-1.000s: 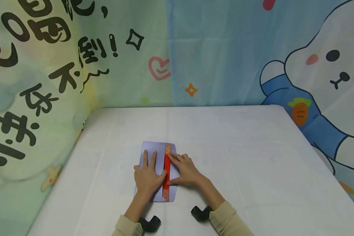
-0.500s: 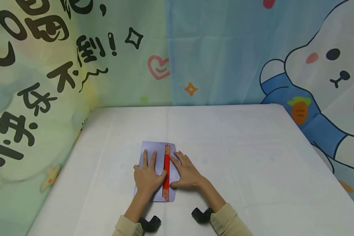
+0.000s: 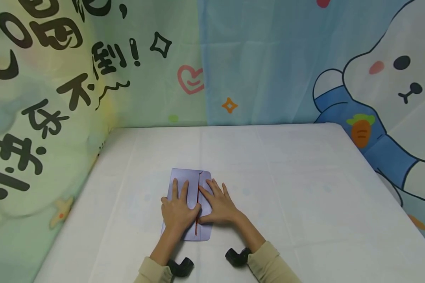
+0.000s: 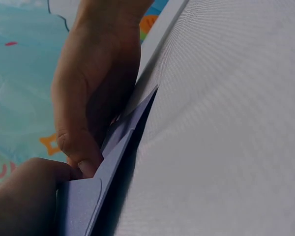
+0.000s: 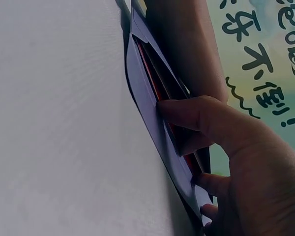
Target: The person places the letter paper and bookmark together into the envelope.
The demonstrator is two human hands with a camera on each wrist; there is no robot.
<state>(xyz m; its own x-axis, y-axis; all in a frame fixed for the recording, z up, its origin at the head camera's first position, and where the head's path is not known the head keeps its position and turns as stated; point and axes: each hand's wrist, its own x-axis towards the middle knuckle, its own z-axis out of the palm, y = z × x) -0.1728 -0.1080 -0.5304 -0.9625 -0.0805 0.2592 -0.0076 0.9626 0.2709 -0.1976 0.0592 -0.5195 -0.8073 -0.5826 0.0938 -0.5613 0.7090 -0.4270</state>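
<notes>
A lavender envelope (image 3: 189, 175) lies flat on the white table, its round-cornered flap (image 3: 206, 232) spread to the right. My left hand (image 3: 178, 214) rests on its body with fingers spread and the thumb beside the opening. Along that opening only a thin edge of a red card (image 3: 197, 196) shows; the rest is hidden inside. My right hand (image 3: 220, 206) lies over the flap, its thumb and index fingertips at the card's edge. In the right wrist view the red edge sits within the gap of the envelope (image 5: 142, 91), with the right fingers touching there.
White cloth covers the table (image 3: 287, 177). A printed curtain (image 3: 255, 67) with lettering and a cartoon bear stands at the back and sides. A black wrist mount (image 3: 181, 268) hangs below the left wrist, another black mount (image 3: 237, 257) below the right.
The red card, earlier a wide strip with patterned ends, has slid left into the envelope to a thin line. My right hand drew back slightly, then moved left; the left stayed put.
</notes>
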